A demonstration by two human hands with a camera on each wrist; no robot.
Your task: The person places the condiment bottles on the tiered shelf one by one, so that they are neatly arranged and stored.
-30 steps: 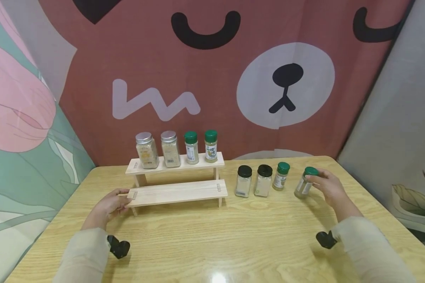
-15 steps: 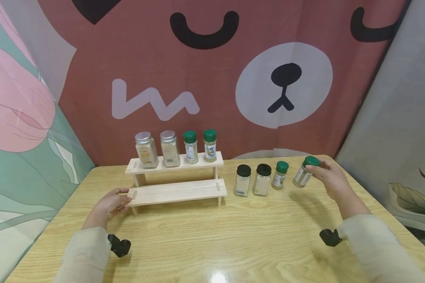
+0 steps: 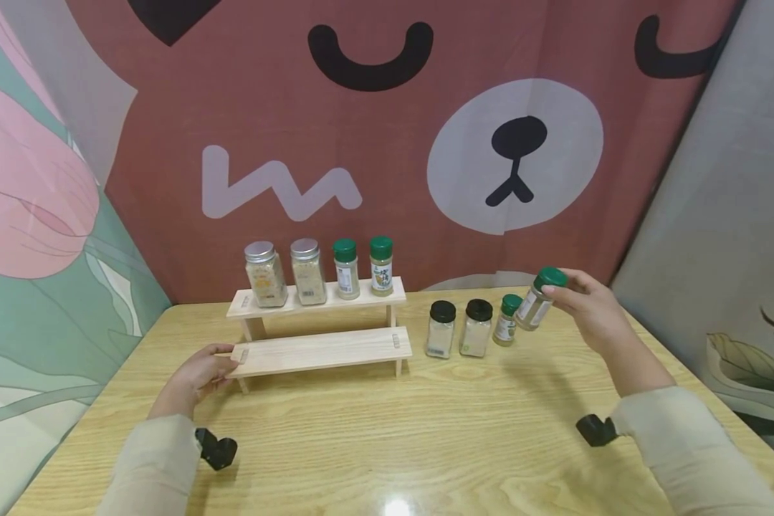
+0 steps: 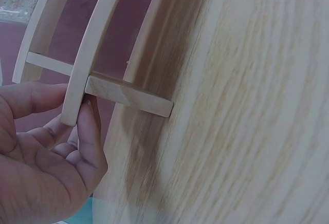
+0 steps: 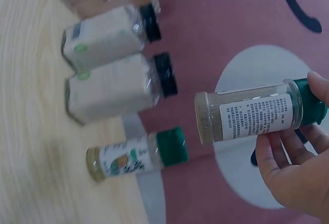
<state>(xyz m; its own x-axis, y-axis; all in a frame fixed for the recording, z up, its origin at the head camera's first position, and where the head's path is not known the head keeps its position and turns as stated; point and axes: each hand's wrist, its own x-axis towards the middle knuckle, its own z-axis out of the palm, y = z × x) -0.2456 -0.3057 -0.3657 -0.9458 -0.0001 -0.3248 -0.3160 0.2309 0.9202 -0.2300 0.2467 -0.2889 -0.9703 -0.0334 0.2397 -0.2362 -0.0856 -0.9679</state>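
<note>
Spice jars, eight counted, with one two-step wooden rack (image 3: 322,350) on a wooden table (image 3: 387,430).
Far step of rack: four jars upright, two silver-capped (image 3: 266,264) at left, two green-capped (image 3: 364,267) at right. On table right of rack: two black-capped jars (image 3: 459,329) and one green-capped jar (image 3: 507,319), all upright in a row. Eighth, a green-capped jar (image 3: 534,299), held clear of the table by right hand (image 3: 587,308), fingers curled round its cap end, above and just right of the standing green-capped one; long axis tilted, cap up and to the right, base down-left toward the row. Left hand (image 3: 196,376) pinches the near step's left end (image 4: 72,106), thumb on top, fingers curled beneath.
</note>
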